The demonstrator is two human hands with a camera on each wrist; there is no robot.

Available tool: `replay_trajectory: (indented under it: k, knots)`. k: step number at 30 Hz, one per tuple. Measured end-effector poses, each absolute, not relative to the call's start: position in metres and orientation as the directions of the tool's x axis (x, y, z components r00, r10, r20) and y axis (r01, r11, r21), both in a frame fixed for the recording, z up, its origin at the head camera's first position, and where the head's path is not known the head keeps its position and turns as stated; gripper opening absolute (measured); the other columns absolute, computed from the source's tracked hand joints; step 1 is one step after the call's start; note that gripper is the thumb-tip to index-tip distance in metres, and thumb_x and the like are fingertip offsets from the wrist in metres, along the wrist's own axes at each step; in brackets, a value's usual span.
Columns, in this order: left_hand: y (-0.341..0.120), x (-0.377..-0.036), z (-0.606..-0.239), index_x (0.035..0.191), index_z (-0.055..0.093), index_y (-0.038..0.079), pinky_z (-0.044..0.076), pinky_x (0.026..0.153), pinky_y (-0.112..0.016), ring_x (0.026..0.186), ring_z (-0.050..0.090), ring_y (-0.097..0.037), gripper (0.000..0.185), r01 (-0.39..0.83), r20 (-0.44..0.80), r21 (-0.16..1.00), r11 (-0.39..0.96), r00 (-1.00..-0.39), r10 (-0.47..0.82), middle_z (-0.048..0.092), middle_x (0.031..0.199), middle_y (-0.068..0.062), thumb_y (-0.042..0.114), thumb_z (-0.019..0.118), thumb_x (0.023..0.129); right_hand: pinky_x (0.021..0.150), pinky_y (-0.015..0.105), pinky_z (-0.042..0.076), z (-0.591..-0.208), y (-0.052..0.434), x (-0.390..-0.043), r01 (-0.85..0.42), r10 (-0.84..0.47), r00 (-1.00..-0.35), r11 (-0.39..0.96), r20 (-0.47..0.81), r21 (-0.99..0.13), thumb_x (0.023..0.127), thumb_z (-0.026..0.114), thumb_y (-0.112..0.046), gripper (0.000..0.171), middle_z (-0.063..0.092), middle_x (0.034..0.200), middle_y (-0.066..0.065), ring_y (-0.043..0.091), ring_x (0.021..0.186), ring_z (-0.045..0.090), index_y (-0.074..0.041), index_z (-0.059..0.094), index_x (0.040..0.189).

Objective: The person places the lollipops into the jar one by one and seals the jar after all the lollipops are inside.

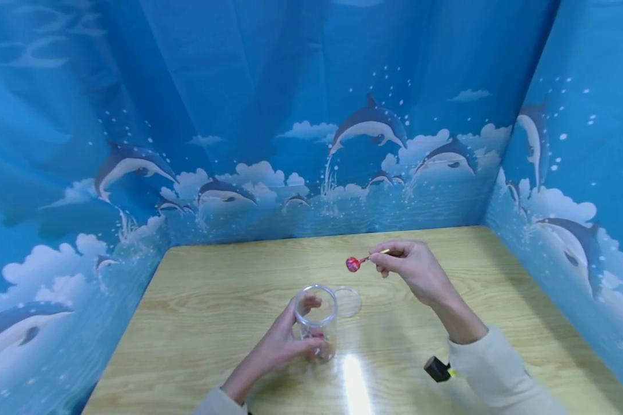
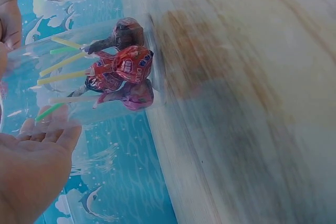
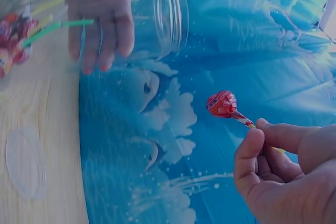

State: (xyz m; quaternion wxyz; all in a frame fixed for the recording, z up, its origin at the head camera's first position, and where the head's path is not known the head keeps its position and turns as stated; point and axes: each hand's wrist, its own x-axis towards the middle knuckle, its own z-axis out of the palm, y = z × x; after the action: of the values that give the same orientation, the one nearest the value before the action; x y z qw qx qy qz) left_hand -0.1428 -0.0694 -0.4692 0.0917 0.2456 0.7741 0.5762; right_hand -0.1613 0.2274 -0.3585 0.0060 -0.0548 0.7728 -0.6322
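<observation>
A clear plastic jar (image 1: 317, 323) stands open-topped on the wooden table (image 1: 197, 300), and my left hand (image 1: 285, 343) grips it round its side. Inside it lie several wrapped lollipops (image 2: 123, 66) with yellow and green sticks. My right hand (image 1: 407, 266) is raised above the table to the right of the jar and pinches the stick of a red wrapped lollipop (image 1: 352, 263), whose head points left toward the jar. In the right wrist view the same lollipop (image 3: 223, 104) sticks out past my thumb and forefinger.
The jar's clear round lid (image 1: 346, 301) lies flat on the table just right of the jar. A blue dolphin-print curtain (image 1: 311, 115) walls the table on three sides. A small black device (image 1: 437, 369) hangs at my right sleeve.
</observation>
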Motion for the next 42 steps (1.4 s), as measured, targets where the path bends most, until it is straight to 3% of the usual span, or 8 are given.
replay_trajectory:
  k: [11, 20, 27, 34, 42]
  knots:
    - [-0.070, -0.144, -0.472, 0.150, 0.045, 0.016, 0.031, 0.115, -0.068, 0.137, 0.049, -0.038, 0.086, 0.290, 0.155, 0.934, 0.211, -0.858, 0.490, 0.057, 0.144, -0.009, 0.021, 0.091, 0.078, 0.072, 0.031, 0.058, -0.353, 0.199, -0.145, -0.150, -0.215, -0.970, 0.187, 0.109, -0.971, 0.100, 0.070, -0.016, 0.022, 0.068, 0.092, 0.018, 0.021, 0.077, 0.064, 0.001, 0.075, 0.112]
    - [-0.071, -0.144, -0.471, 0.153, 0.042, 0.018, 0.033, 0.114, -0.068, 0.136, 0.050, -0.038, 0.089, 0.298, 0.168, 0.933, 0.201, -0.855, 0.491, 0.057, 0.143, -0.010, 0.022, 0.091, 0.078, 0.062, 0.026, 0.052, -0.352, 0.175, -0.138, -0.320, -0.322, -0.918, 0.266, 0.230, -0.909, 0.102, 0.067, -0.018, 0.017, 0.070, 0.092, 0.006, 0.025, 0.075, 0.062, -0.009, 0.078, 0.112]
    - [-0.071, -0.143, -0.471, 0.155, 0.040, 0.022, 0.031, 0.116, -0.066, 0.138, 0.049, -0.034, 0.092, 0.290, 0.164, 0.939, 0.183, -0.849, 0.503, 0.057, 0.147, -0.005, 0.017, 0.091, 0.078, 0.067, 0.027, 0.058, -0.354, 0.159, -0.135, -0.430, -0.371, -0.873, 0.281, 0.316, -0.858, 0.100, 0.069, -0.011, 0.014, 0.072, 0.100, 0.000, 0.019, 0.079, 0.065, -0.008, 0.079, 0.110]
    - [-0.072, -0.142, -0.472, 0.159, 0.034, 0.021, 0.031, 0.116, -0.067, 0.140, 0.048, -0.035, 0.096, 0.276, 0.142, 0.940, 0.201, -0.851, 0.506, 0.052, 0.152, -0.012, 0.022, 0.089, 0.082, 0.068, 0.024, 0.056, -0.358, 0.151, -0.136, -0.481, -0.392, -0.849, 0.299, 0.353, -0.824, 0.097, 0.072, -0.010, 0.012, 0.072, 0.097, -0.002, 0.016, 0.081, 0.065, -0.005, 0.079, 0.106]
    - [-0.072, -0.142, -0.472, 0.160, 0.033, 0.025, 0.031, 0.116, -0.067, 0.138, 0.049, -0.033, 0.096, 0.282, 0.143, 0.937, 0.206, -0.848, 0.511, 0.052, 0.152, -0.009, 0.023, 0.089, 0.082, 0.070, 0.027, 0.058, -0.359, 0.148, -0.138, -0.509, -0.414, -0.832, 0.304, 0.369, -0.805, 0.097, 0.071, -0.010, 0.012, 0.072, 0.097, -0.002, 0.012, 0.082, 0.063, -0.005, 0.078, 0.106]
